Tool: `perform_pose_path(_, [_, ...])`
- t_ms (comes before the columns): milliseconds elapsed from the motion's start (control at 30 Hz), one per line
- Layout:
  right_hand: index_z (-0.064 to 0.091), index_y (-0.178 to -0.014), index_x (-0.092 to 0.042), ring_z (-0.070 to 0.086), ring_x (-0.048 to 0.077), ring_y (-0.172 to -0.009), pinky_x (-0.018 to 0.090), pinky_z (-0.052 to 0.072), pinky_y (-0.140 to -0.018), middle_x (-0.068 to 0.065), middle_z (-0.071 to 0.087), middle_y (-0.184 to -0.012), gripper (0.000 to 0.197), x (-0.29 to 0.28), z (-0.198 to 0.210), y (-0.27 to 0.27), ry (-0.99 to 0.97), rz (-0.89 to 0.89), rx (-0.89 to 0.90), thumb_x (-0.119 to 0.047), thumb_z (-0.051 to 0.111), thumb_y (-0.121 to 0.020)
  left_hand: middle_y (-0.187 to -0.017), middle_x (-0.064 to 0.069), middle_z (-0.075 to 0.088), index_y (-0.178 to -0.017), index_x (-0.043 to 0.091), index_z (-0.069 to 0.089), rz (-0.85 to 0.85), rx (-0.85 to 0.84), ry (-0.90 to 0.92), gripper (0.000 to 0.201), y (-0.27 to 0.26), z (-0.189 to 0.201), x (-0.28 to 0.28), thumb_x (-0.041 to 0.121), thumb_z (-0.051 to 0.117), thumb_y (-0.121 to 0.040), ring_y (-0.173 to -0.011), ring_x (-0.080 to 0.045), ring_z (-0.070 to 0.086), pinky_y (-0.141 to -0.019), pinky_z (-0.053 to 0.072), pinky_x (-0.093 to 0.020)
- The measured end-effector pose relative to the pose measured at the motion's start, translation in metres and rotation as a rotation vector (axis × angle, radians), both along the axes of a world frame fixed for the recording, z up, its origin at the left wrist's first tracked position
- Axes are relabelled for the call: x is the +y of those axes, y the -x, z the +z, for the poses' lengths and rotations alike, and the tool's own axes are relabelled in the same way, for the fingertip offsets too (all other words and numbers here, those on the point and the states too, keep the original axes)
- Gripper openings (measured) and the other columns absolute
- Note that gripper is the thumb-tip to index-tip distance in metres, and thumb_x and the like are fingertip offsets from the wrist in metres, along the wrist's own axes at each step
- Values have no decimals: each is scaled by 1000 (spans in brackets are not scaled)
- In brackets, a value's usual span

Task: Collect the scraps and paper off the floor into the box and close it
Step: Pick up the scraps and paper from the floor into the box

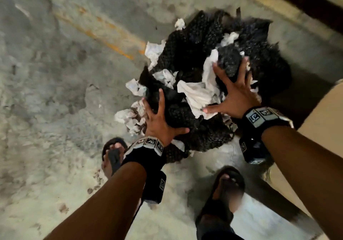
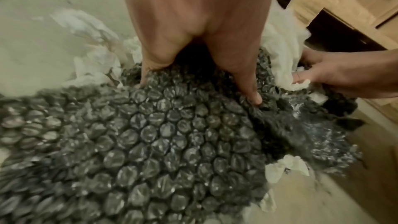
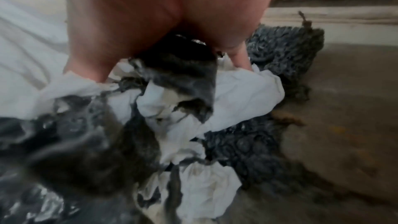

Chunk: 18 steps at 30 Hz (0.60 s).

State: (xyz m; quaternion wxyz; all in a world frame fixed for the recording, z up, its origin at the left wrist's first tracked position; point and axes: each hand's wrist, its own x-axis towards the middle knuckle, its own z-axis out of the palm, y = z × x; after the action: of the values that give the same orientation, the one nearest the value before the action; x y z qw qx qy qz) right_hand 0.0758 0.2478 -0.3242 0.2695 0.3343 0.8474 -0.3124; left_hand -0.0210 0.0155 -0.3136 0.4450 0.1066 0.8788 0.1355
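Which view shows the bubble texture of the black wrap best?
The left wrist view: the bubble wrap fills the picture and single bubbles are sharp under the left hand. The head view shows the whole pile but only a fine pattern; the right wrist view is blurred.

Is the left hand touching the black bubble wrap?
Touching. The left wrist view shows the left hand with its fingers pressed into the black bubble wrap.

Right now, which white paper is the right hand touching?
Find the black bubble wrap pile on the floor. The right hand spreads over its near right side. Under its thumb lies the biggest white paper, far larger than the small crumpled bits around.
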Motion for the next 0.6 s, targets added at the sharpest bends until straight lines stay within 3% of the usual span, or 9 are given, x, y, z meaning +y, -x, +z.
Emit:
perform_pose_path(100, [6, -153, -56, -11, 52, -148, 79, 29, -100, 8, -37, -160, 134, -8, -23, 2, -61, 79, -61, -71, 87, -47, -160, -16, -23, -144, 57, -20, -72, 59, 54, 143, 3, -17, 9, 51, 90, -54, -142, -57, 11, -110, 28, -64])
perform_pose_path(200, [19, -154, -45, 3, 53, -146, 72, 34, -105, 16, -13, -166, 116, -25, -35, 0, -56, 97, -6, -63, 82, -59, -162, -15, -9, -148, 55, -6, -124, 77, 2, 131, 2, -27, 16, 43, 90, -60, -143, -51, 16, -112, 28, -61])
perform_pose_path(267, [25, -156, -37, 13, 52, -144, 64, 30, -112, 20, 3, -165, 99, -38, -37, 1, -23, 67, 101, -59, 69, -71, -158, -17, 9, -150, 47, 8, -170, 63, -106, 119, 4, -32, 25, 40, 87, -63, -141, -46, 27, -114, 32, -57])
perform_pose_path(333, [30, -156, -27, 23, 48, -142, 55, 29, -116, 19, 18, -162, 87, -49, -35, 3, 53, -3, 154, -50, 66, -80, -147, -17, 33, -149, 33, 22, -196, 30, -170, 102, 8, -30, 38, 39, 81, -66, -133, -41, 42, -111, 40, -49])
perform_pose_path(466, [54, -140, -20, 53, 39, -126, 46, 47, -104, 13, 54, -142, 72, -65, -5, 3, 188, -235, 251, -55, 56, -77, -127, -13, 61, -134, 26, 52, -253, 96, -217, 61, 17, -2, 43, 40, 65, -77, -113, -34, 62, -95, 52, -38])
perform_pose_path(600, [63, -130, -18, 60, 32, -120, 43, 50, -101, 11, 64, -130, 63, -80, 41, -4, 191, -238, 315, -54, 59, -79, -107, -10, 67, -115, 21, 65, -305, 137, -337, 40, 22, 52, 25, 31, 71, -77, -94, -29, 67, -82, 53, -29])
